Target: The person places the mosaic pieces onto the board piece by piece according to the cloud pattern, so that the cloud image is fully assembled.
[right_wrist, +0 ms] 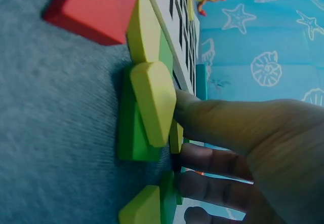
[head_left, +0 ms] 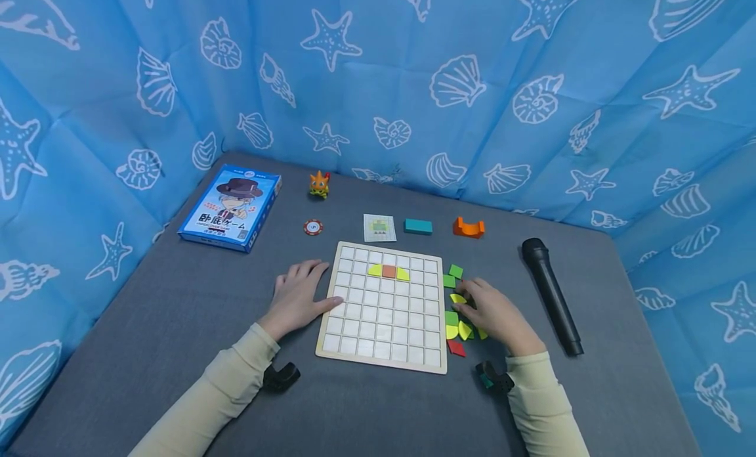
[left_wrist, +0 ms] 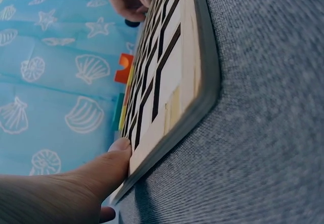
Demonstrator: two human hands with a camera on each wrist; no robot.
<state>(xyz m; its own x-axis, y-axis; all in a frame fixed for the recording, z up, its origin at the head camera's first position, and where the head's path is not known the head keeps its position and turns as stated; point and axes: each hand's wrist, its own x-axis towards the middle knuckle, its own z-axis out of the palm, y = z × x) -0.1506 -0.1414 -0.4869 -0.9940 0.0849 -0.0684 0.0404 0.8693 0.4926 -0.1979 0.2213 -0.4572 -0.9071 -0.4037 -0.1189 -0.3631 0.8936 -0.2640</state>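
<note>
Grid board: one, flat on the grey table, between the two hands; seven columns of pale squares are counted.
Placed pieces: three, in one row near the far edge – one orange-red square flanked by two yellow pieces, their curved sides turned outward.
Loose pieces: a cluster along the board's right edge; one red piece is counted, with at least three green pieces and at least three further yellow ones. Some overlap, so the full total cannot be told.
Left hand: released, fingers extended on the table; the board's left edge is touched by the thumb.
Right hand: one yellow quarter piece is pinched between thumb and finger, just beside the board.
Far row: one patterned card, one teal block, one orange arch block – all beyond the board; one chip and one orange figurine are seen farther left.
Sides: one blue box at far left; one black microphone right of the right hand.
</note>
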